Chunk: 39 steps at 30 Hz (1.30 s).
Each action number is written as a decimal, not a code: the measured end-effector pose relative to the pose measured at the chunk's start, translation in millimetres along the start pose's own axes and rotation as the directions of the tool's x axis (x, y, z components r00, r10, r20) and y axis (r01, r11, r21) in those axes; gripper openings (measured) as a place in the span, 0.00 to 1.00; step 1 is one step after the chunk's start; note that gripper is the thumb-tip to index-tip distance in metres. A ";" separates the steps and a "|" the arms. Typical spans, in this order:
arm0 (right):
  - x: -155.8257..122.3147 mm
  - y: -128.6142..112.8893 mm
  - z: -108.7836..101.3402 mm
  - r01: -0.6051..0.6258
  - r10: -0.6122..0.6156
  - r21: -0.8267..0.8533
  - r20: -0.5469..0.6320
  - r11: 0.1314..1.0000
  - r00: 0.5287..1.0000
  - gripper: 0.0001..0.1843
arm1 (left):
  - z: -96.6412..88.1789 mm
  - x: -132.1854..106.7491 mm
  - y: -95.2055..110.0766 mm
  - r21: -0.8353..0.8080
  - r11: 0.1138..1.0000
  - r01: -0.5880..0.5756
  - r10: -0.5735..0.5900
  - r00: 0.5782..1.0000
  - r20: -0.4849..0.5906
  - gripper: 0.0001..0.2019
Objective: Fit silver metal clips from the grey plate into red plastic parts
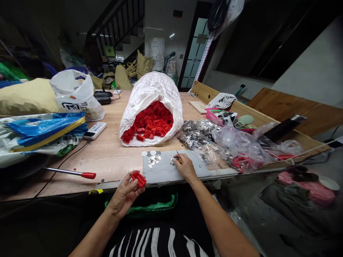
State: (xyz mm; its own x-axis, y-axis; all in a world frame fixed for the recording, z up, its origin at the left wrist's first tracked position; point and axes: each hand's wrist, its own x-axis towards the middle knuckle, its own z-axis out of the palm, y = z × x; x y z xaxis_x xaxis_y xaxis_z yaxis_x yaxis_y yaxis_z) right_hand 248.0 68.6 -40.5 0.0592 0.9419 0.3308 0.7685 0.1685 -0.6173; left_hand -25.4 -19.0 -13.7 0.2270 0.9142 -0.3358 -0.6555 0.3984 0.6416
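Note:
Between the fingers of my left hand is a small red plastic box-shaped part, its hollow side facing up, held just over the table's front edge. My right hand is closed around a thin tool with a yellow handle, perhaps a small screwdriver or tweezers. Its tip hovers over or touches a grey mat, near a small cluster of dark metal bits. Left of these, a pile of shiny silver pieces lies on the same mat.
A white woven sack lies open towards me, full of red plastic parts. Bags of metal pieces and clear plastic crowd the right. A red-handled rod, a white power bank-like device and plastic bags lie left.

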 end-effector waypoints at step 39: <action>-54.9 -89.7 -0.9 -0.067 -0.165 0.454 0.451 0.888 0.877 0.15 | 19.3 11.7 -35.8 0.314 0.948 -0.054 0.017 0.993 0.120 0.20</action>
State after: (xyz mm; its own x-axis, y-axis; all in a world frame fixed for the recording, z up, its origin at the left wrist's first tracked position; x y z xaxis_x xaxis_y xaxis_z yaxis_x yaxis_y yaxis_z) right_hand 176.4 1.5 -2.7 -0.3616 0.9297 0.0700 0.3895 0.2189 -0.8947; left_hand 14.7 -21.1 -27.2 0.3005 0.9230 -0.2402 -0.4072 0.3519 0.8429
